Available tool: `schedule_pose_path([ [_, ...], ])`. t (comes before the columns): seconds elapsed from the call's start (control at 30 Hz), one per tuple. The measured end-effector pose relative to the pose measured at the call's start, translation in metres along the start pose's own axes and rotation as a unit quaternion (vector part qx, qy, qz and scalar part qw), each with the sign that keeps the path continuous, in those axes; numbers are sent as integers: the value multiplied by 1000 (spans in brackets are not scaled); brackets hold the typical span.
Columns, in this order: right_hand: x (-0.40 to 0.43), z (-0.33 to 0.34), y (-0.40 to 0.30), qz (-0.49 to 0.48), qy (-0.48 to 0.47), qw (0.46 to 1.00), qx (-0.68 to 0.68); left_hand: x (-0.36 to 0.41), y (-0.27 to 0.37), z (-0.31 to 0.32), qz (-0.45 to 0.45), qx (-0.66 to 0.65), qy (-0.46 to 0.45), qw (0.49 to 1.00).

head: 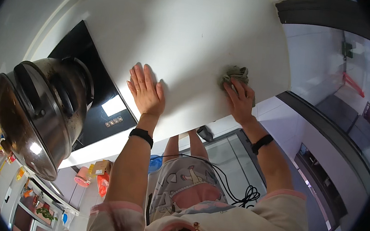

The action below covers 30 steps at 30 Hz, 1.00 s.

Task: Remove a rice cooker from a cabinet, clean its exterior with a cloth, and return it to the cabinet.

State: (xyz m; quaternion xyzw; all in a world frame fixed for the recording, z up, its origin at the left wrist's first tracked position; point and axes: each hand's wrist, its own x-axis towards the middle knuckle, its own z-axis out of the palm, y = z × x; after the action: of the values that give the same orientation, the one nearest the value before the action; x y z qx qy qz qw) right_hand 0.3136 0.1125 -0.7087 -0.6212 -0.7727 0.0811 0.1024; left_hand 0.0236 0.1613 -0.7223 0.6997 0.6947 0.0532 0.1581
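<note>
A crumpled grey-green cloth [237,74] lies on the white countertop [184,48], near its right edge. My right hand [241,99] is on the cloth with its fingers bent over it; part of the cloth is hidden beneath the hand. My left hand [147,93] rests flat on the countertop, palm down and thumb apart, just right of the black glass cooktop [101,84], with nothing in it. Both wrists wear a black band.
Stacked metal pots with a glass lid [20,126] stand on the cooktop at the left. Below the counter, a coiled black cable [247,195] hangs beside my legs. A cardboard box [101,167] and a pink container [82,176] are at the lower left.
</note>
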Motion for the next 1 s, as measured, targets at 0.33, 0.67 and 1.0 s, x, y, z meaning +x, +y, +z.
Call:
schedule_pose_path([
  [0.33, 226, 13, 75, 1, 89, 996, -1, 3, 12, 3, 9, -11, -9, 1000],
  [0.67, 81, -10, 21, -24, -90, 996, 12, 2, 6, 1, -2, 5, -17, 1000],
  [1.0, 108, -10, 11, 66, -160, 985, 0, 0, -3, -1, -5, 4, -8, 1000],
])
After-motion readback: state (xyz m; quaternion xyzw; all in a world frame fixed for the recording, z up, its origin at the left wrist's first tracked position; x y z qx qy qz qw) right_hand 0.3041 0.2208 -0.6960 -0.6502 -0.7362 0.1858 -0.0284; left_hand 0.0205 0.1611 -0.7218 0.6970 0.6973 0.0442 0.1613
